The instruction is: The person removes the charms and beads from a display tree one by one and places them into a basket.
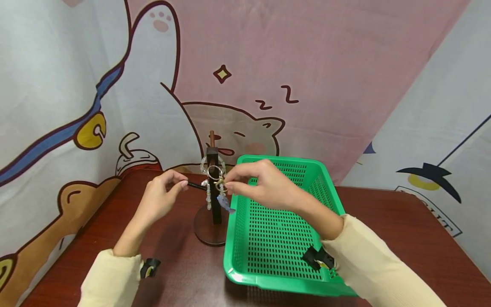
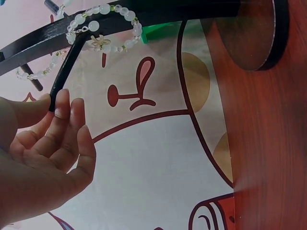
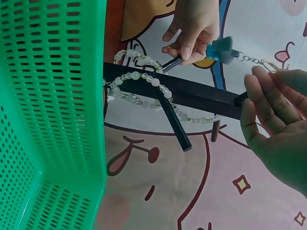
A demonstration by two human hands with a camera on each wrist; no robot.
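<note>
We held the dark wooden jewellery stand [image 1: 213, 187] steady with our left hand [image 1: 159, 200], its fingertips [image 2: 61, 103] pinching the end of a side peg [image 2: 64, 76] so the stand would not turn. Our right hand [image 1: 264, 183] pinched the keychain [image 1: 220, 187] by its gold ring, the blue charm [image 3: 221, 49] dangling below, right at the post where beaded bracelets [image 3: 144, 81] hung. The green basket [image 1: 276, 273] sat just beside the stand on the worktop [image 1: 402, 230].
</note>
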